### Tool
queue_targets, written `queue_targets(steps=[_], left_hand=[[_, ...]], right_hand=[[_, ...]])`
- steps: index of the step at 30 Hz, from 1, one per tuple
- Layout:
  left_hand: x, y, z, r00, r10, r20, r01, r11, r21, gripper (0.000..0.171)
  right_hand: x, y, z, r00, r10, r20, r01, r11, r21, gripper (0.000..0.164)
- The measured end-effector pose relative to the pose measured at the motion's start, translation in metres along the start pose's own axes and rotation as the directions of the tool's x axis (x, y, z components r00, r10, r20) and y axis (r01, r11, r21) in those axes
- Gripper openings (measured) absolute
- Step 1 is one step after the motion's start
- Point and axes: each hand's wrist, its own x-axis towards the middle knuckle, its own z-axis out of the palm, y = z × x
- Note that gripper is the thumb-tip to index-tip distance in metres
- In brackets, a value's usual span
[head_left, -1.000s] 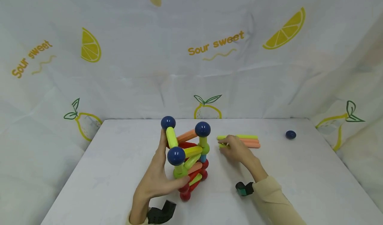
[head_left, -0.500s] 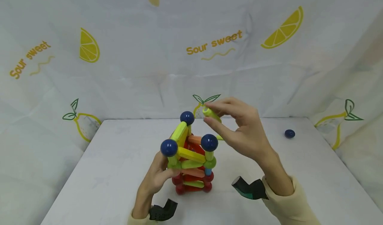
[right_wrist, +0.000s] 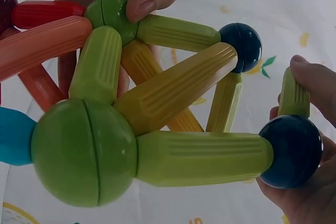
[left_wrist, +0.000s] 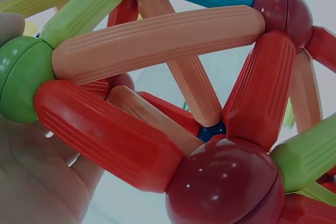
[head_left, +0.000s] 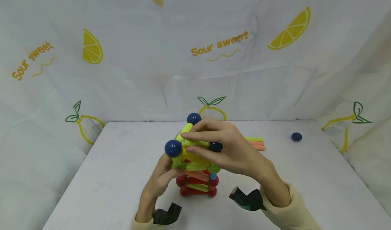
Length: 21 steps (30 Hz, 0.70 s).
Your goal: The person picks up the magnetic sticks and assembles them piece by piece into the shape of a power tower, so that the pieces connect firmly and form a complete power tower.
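Note:
A tower of magnetic sticks and balls [head_left: 197, 175] stands in the middle of the table, with red balls low down, green ones above and blue ones on top. My left hand [head_left: 160, 180] grips it from the left side, its thumb on a green ball [right_wrist: 113, 19] in the right wrist view. My right hand [head_left: 235, 148] pinches a yellow-green magnetic stick [head_left: 198, 143] over the tower's top. One end of that stick meets the right-hand blue ball [right_wrist: 291, 150]. In the head view, the right fingers partly hide the upper sticks.
Several loose sticks, yellow-green and orange [head_left: 256, 143], lie behind the right hand. A single blue ball [head_left: 296, 137] rests farther right on the white table [head_left: 100, 175]. A white lemon-print curtain [head_left: 137, 70] hangs behind the table.
My right hand has picked a yellow-green magnetic stick off the table, lifted it and brought it left to the tower's top. My left hand has turned the tower.

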Motion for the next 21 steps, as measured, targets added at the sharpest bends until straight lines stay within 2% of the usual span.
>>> queue_targets(steps=[6, 14, 21], left_hand=[[0.0014, -0.0008, -0.0006, 1.0, 0.015, 0.012, -0.015, 1.0, -0.015, 0.077], [0.0012, 0.001, -0.0001, 1.0, 0.01, 0.013, -0.01, 1.0, -0.024, 0.078], [0.0029, 0.0016, 0.0006, 1.0, 0.014, 0.014, -0.014, 0.998, -0.054, 0.078]], right_hand=[[0.0, 0.0023, 0.0026, 0.999, -0.033, 0.018, 0.033, 0.999, -0.011, 0.036], [-0.0019, -0.0002, 0.0021, 0.998, 0.049, 0.046, -0.045, 0.995, -0.084, 0.035], [-0.0036, 0.002, 0.0013, 0.997, 0.067, 0.038, -0.062, 0.99, -0.127, 0.034]])
